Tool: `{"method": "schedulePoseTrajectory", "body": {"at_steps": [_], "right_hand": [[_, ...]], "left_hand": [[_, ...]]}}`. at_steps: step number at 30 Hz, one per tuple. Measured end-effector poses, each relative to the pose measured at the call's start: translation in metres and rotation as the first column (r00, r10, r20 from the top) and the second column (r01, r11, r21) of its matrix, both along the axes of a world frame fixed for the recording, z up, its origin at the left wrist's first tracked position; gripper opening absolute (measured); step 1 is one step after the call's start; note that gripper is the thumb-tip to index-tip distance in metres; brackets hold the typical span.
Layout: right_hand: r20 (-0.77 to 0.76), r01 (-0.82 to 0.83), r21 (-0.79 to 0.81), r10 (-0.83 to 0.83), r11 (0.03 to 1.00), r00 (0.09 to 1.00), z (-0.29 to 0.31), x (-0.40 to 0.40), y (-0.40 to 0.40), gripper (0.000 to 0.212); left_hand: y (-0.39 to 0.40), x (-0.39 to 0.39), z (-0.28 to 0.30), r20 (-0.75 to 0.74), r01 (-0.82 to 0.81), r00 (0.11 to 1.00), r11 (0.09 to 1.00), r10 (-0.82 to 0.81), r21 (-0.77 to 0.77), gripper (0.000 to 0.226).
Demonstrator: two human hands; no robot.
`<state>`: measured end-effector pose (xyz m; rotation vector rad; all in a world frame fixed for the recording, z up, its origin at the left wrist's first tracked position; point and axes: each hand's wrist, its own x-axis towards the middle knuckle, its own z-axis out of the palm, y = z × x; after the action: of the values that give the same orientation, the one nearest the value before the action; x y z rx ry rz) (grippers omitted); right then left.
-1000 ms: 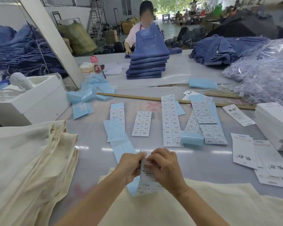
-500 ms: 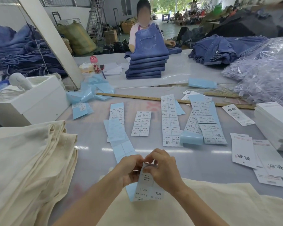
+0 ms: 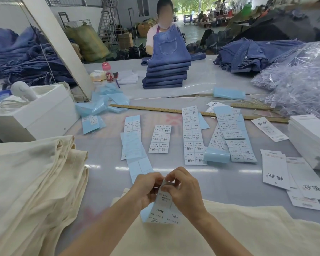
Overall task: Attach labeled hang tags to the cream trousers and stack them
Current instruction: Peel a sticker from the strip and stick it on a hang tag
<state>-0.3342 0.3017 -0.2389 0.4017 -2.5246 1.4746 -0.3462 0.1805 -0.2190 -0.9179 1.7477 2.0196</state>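
since before, both hands, left hand (image 3: pixel 146 187) and right hand (image 3: pixel 185 191), keep pinching the sticker sheet (image 3: pixel 163 209) hanging between them.

I see a pale grey, glossy desk (image 3: pixel 103 174) carrying everything. At my left edge lies a thick stack of folded cream trousers (image 3: pixel 31 182), and one more cream trouser piece (image 3: pixel 229 230) is spread flat at the near edge. Behind the stack stands a white box-shaped machine (image 3: pixel 42 115). Across the middle lie several strips of white size stickers on pale blue backing (image 3: pixel 192 137), side by side, with loose crumpled blue backing paper (image 3: pixel 100 106) near the machine. A long wooden ruler (image 3: pixel 155 109) runs behind them. To my right, white card hang tags with black brush lettering (image 3: pixel 274 169) lie overlapping, just beside a tall white stack of tags (image 3: pixel 310 139). Farther back rests a pile of folded blue jeans (image 3: pixel 165 74).
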Motion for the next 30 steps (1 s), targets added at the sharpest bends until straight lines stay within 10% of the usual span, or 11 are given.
{"method": "schedulePoseTrajectory", "body": {"at_steps": [20, 30], "right_hand": [[-0.077, -0.023, 0.020, 0.025, 1.000, 0.997, -0.011, 0.001, 0.006, 0.012], [-0.471, 0.065, 0.246, 0.060, 0.967, 0.880, -0.017, 0.005, 0.012, 0.019]], "left_hand": [[0.002, 0.005, -0.004, -0.060, -0.001, 0.998, 0.998, -0.003, -0.064, 0.009], [-0.008, 0.005, -0.013, -0.122, 0.120, 0.978, 0.933, -0.170, -0.339, 0.026]]}}
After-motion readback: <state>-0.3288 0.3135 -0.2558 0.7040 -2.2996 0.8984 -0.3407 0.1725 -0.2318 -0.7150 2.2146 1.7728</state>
